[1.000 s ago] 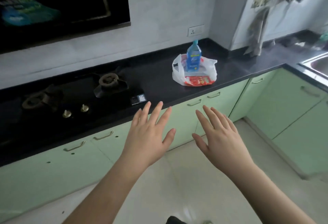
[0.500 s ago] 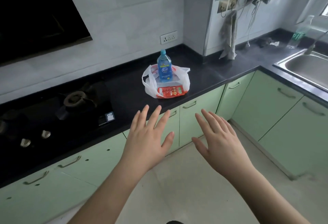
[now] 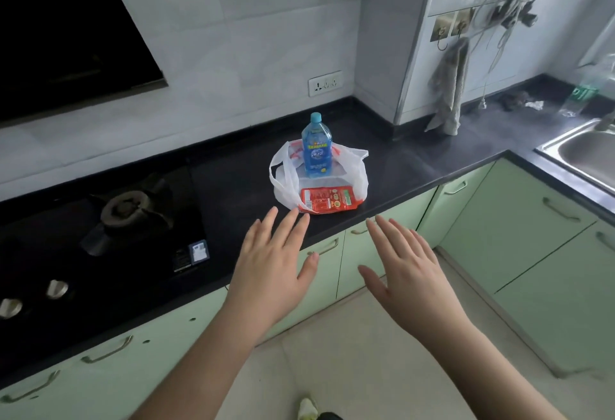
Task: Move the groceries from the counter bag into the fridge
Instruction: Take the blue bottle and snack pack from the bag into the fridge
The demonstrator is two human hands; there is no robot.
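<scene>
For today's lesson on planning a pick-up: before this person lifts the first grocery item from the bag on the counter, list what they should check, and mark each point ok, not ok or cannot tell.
1. Both hands free: ok. Left hand and right hand are open, holding nothing.
2. Bag open for access: ok. The white plastic bag lies slumped and open on the black counter.
3. Blue bottle upright, cap on: ok.
4. Red packet reachable: ok. It lies flat at the bag's front, nearest the left hand.
5. More items hidden in the bag: cannot tell.
6. Fridge located, door open: cannot tell. No fridge in view.
</scene>
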